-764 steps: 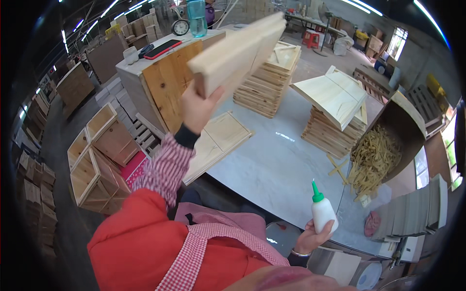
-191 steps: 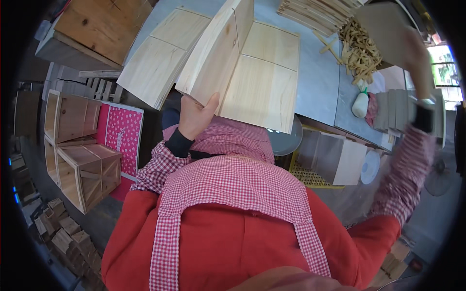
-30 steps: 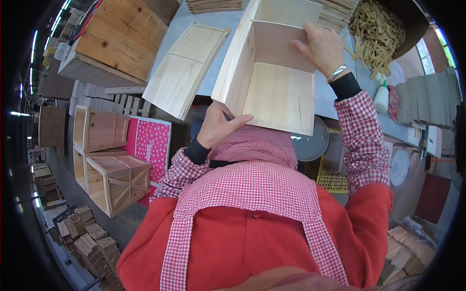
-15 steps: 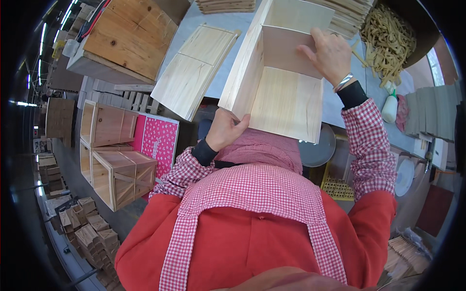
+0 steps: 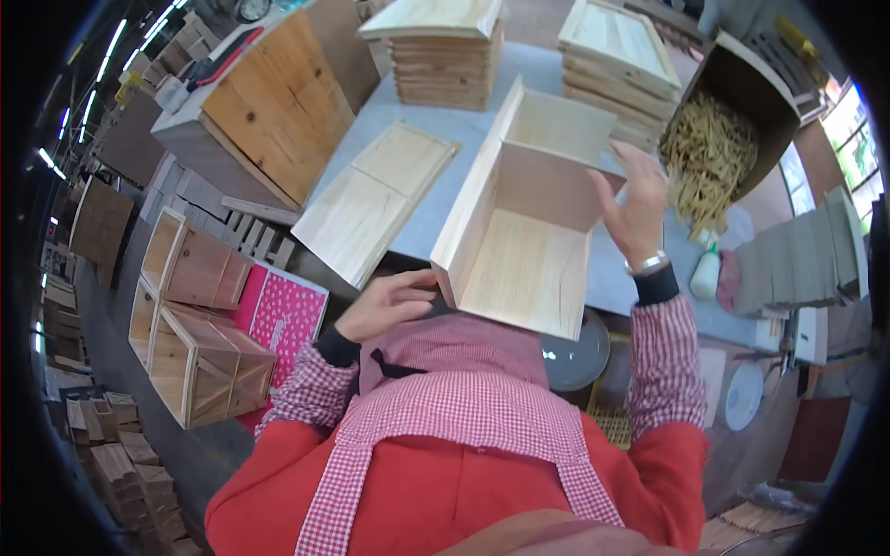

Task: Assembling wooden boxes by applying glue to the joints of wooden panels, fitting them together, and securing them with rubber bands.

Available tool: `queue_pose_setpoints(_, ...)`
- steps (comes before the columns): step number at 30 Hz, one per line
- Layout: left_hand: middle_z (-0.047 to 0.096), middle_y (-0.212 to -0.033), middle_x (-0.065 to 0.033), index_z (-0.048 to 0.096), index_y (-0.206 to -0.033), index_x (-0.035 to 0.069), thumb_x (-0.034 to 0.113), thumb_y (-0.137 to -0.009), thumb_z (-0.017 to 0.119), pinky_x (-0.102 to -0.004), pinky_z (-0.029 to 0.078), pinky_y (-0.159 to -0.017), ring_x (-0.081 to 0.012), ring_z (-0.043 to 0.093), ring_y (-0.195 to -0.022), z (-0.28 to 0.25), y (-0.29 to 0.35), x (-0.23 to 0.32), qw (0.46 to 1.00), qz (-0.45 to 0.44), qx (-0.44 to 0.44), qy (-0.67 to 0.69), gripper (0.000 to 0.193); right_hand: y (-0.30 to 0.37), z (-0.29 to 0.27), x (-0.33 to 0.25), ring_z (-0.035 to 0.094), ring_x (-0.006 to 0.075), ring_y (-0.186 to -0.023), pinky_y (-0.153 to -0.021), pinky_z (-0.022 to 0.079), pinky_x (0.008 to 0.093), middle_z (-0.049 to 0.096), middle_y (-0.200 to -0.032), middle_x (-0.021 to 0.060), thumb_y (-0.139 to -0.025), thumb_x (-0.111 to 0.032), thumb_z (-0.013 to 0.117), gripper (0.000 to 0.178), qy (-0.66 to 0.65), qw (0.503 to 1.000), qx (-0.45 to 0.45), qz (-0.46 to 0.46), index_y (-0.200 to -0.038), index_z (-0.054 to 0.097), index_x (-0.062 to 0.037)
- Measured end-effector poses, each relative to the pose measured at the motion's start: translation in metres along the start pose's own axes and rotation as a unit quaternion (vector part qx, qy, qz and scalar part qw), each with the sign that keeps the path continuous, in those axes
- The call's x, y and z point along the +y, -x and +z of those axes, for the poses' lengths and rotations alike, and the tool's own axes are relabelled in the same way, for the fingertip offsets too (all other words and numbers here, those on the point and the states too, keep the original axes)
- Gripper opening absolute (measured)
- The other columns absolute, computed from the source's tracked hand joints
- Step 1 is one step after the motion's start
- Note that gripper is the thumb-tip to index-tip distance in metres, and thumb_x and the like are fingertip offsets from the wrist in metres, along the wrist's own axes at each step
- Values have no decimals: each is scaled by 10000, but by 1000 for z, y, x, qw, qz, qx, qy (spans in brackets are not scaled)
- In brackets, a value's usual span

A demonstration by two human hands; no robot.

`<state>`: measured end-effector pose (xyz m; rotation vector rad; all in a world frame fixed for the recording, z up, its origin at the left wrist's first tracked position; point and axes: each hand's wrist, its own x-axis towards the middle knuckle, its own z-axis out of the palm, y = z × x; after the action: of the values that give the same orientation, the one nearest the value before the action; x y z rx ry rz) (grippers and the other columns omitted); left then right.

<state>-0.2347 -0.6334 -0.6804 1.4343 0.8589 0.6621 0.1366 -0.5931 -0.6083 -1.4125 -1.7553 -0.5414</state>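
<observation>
A pale wooden box (image 5: pixel 526 264) with an upright divider (image 5: pixel 542 185) across it stands on the table in front of me, its right side open. My left hand (image 5: pixel 385 304) is at the box's near left corner, fingers stretched out; whether the fingertips touch the wood I cannot tell. By the divider's right edge is my right hand (image 5: pixel 637 202), thumb and fingers spread, with nothing held. A flat wooden panel (image 5: pixel 378 199) with a line across it lies left of the box.
Two stacks of wooden panels, a left stack (image 5: pixel 443 69) and a right stack (image 5: pixel 619 60), stand at the back. A carton (image 5: pixel 765 107) spills thin tan strips (image 5: pixel 709 162) at right, near a white bottle (image 5: pixel 705 275). Wooden crates (image 5: pixel 199 343) and a large wooden block (image 5: pixel 278 102) are at left.
My left hand has loosened from the box's near edge and its fingers have straightened. My right hand has opened and drawn off the divider. The view has tilted up, showing more of the stacks.
</observation>
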Motion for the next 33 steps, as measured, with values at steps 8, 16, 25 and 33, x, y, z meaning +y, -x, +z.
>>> queue_pose_setpoints(8,342,-1436,-198,240,-1412,-40,305,-910,595,-446,284,-1102,-288,281,-1369,-92,-205,106,887,67,116,442,705,40,-51,-14,582,335,-922,-822,441,398,622,-978,166,-793,-48,658,232,-86,990,67,84,-1010,599,6)
queue_pose_setpoints(16,400,-1339,-246,347,-1315,-61,281,-865,647,-485,311,-1078,-349,399,-1249,-90,-302,180,797,156,204,546,639,75,-77,-31,592,276,-940,-832,455,359,622,-1001,153,-812,-34,636,239,-76,990,26,115,-1041,594,19)
queue_pose_setpoints(25,515,-1184,-197,436,-1219,-67,148,-892,571,-393,504,-943,-268,516,-1114,-28,-184,198,819,142,-83,550,415,-12,-14,-79,590,264,-1039,-861,470,351,577,-1192,151,-791,-161,718,592,-399,901,74,158,-1289,466,37)
queue_pose_setpoints(33,537,-1228,-178,455,-1236,-54,137,-903,585,-412,428,-1003,-271,550,-1114,83,-97,196,908,41,-204,363,405,-44,-28,-140,563,236,-1042,-949,419,315,530,-1241,145,-885,-111,602,510,-676,647,299,191,-1329,396,34)
